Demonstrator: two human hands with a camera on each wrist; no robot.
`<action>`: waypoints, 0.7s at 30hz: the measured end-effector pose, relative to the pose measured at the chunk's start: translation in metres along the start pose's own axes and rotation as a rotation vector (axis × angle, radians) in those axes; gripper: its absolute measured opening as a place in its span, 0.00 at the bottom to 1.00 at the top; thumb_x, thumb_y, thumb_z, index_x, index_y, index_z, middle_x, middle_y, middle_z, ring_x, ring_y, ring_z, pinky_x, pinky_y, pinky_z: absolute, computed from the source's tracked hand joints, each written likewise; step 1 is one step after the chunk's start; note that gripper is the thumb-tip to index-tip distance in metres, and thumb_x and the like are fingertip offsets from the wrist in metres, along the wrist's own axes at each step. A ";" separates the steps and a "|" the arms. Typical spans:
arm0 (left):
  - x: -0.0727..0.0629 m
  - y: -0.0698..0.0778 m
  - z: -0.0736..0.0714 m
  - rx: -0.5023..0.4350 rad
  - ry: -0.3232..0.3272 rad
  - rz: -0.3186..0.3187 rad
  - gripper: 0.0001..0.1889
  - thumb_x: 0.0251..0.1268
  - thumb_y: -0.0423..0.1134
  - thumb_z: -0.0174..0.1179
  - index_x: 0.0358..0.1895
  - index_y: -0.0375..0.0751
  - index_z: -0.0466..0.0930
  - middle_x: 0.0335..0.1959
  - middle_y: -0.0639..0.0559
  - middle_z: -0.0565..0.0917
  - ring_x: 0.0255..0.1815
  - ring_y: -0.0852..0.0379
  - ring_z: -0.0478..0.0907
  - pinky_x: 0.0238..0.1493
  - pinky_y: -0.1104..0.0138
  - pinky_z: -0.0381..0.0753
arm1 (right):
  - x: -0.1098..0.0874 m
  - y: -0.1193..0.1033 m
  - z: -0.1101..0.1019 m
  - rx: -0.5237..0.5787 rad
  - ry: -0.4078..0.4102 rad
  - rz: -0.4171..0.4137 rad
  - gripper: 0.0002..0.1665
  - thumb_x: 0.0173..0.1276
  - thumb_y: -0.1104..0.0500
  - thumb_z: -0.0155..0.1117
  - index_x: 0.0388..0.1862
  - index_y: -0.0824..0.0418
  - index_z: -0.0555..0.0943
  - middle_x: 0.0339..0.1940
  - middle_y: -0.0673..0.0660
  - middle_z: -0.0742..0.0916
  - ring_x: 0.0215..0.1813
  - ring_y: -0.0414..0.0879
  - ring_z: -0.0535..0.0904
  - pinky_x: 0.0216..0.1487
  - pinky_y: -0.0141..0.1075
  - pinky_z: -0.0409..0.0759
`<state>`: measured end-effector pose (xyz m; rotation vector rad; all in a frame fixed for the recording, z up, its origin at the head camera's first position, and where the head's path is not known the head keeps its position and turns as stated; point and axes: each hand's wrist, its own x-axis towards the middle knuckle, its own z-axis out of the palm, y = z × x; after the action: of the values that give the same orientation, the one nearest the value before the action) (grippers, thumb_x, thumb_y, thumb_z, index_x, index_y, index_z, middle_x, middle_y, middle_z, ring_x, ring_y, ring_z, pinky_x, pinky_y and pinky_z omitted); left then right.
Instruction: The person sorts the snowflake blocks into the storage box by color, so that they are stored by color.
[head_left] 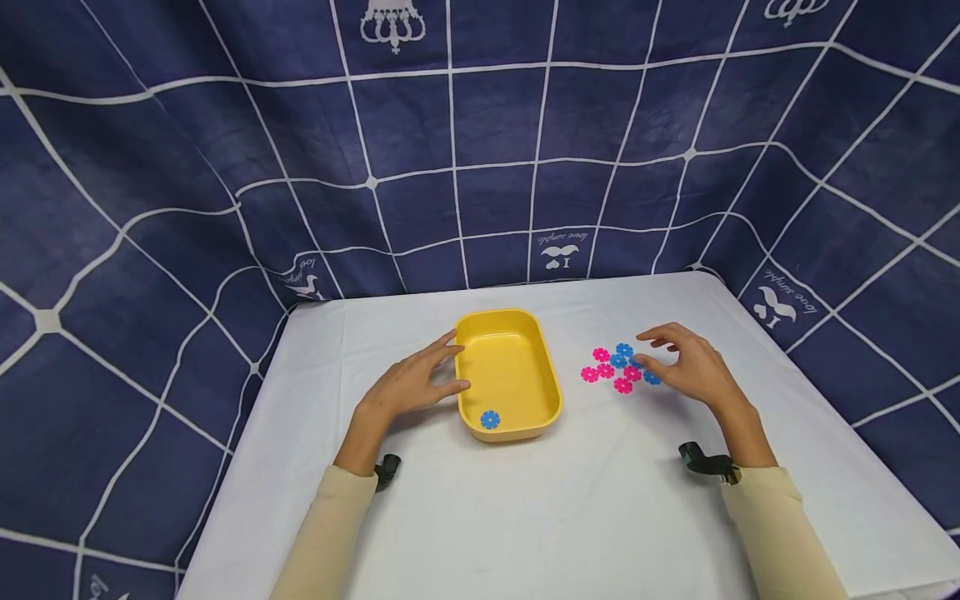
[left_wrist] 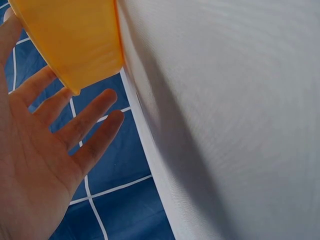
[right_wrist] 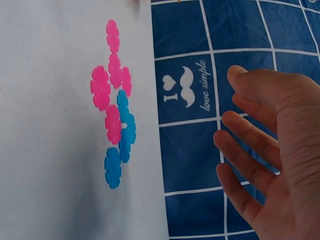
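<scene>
A yellow tray (head_left: pixel 510 367) lies on the table, with one blue flower-shaped disc (head_left: pixel 490 420) inside at its near end. My left hand (head_left: pixel 405 385) is at the tray's left side, fingertips right at the rim and fingers spread. In the left wrist view that hand (left_wrist: pixel 45 145) shows its palm below the tray wall (left_wrist: pixel 85 45). To the tray's right lies a loose cluster of pink discs (head_left: pixel 622 386) and blue discs (head_left: pixel 624 350). Above the cluster's right edge hovers my right hand (head_left: pixel 693 367), fingers loosely bent with nothing between them; the right wrist view shows it (right_wrist: pixel 270 165) apart from the discs.
A white cloth (head_left: pixel 570 508) covers the table. Dark blue curtains with white lines (head_left: pixel 495 125) stand behind it and along both sides. A dark camera strap piece (head_left: pixel 705 460) sits at the right wrist, another (head_left: pixel 387 472) at the left.
</scene>
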<state>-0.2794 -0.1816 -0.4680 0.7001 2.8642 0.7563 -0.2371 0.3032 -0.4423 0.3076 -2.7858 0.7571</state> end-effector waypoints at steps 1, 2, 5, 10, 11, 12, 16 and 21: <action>0.000 0.000 0.000 0.002 0.001 0.002 0.41 0.70 0.69 0.66 0.82 0.58 0.71 0.89 0.62 0.55 0.85 0.46 0.64 0.78 0.39 0.68 | -0.001 0.001 -0.001 0.000 0.005 0.002 0.25 0.72 0.52 0.77 0.63 0.59 0.86 0.61 0.64 0.87 0.59 0.66 0.83 0.56 0.66 0.83; 0.000 0.000 0.000 0.003 0.002 0.005 0.41 0.70 0.69 0.66 0.81 0.58 0.71 0.89 0.62 0.55 0.84 0.46 0.64 0.78 0.39 0.68 | -0.002 0.002 -0.003 0.001 0.010 0.005 0.25 0.72 0.52 0.77 0.63 0.59 0.86 0.61 0.65 0.87 0.59 0.66 0.83 0.56 0.66 0.83; 0.001 0.000 0.000 0.005 0.004 0.011 0.41 0.70 0.68 0.66 0.81 0.58 0.71 0.89 0.62 0.55 0.84 0.46 0.64 0.78 0.39 0.69 | -0.004 0.004 -0.006 0.002 0.019 0.017 0.25 0.72 0.54 0.77 0.64 0.60 0.85 0.62 0.66 0.86 0.59 0.67 0.83 0.56 0.66 0.83; 0.000 0.000 0.000 0.004 0.001 0.007 0.41 0.70 0.69 0.66 0.81 0.58 0.71 0.89 0.62 0.55 0.85 0.46 0.64 0.78 0.40 0.68 | -0.006 0.007 -0.008 0.002 0.017 0.036 0.25 0.72 0.55 0.77 0.65 0.60 0.84 0.62 0.67 0.86 0.59 0.68 0.82 0.55 0.67 0.83; 0.000 0.000 0.000 0.004 0.000 0.006 0.41 0.70 0.69 0.66 0.81 0.58 0.71 0.89 0.62 0.55 0.85 0.46 0.64 0.78 0.40 0.68 | -0.006 0.008 -0.008 0.003 0.015 0.040 0.25 0.72 0.55 0.77 0.66 0.60 0.84 0.62 0.67 0.86 0.59 0.68 0.82 0.55 0.67 0.83; 0.000 0.000 0.000 0.003 0.001 0.005 0.41 0.70 0.69 0.66 0.81 0.59 0.71 0.89 0.62 0.55 0.85 0.46 0.64 0.78 0.40 0.68 | -0.007 0.008 -0.008 0.004 0.014 0.042 0.25 0.72 0.55 0.77 0.65 0.60 0.84 0.62 0.68 0.86 0.59 0.68 0.82 0.55 0.67 0.83; 0.000 -0.001 0.001 0.000 0.005 0.006 0.41 0.70 0.69 0.66 0.81 0.59 0.71 0.89 0.63 0.55 0.84 0.46 0.64 0.78 0.40 0.68 | -0.007 0.011 -0.007 0.004 0.006 0.058 0.25 0.72 0.55 0.77 0.66 0.60 0.84 0.62 0.69 0.85 0.60 0.70 0.82 0.56 0.68 0.83; -0.001 -0.001 0.001 -0.002 0.009 0.010 0.40 0.70 0.68 0.66 0.81 0.59 0.71 0.89 0.62 0.55 0.84 0.46 0.64 0.78 0.40 0.68 | -0.009 0.016 -0.003 0.012 -0.013 0.090 0.26 0.73 0.53 0.76 0.66 0.59 0.84 0.63 0.69 0.84 0.61 0.70 0.81 0.57 0.67 0.82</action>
<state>-0.2790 -0.1821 -0.4688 0.7134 2.8700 0.7653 -0.2327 0.3196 -0.4499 0.1914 -2.8245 0.7944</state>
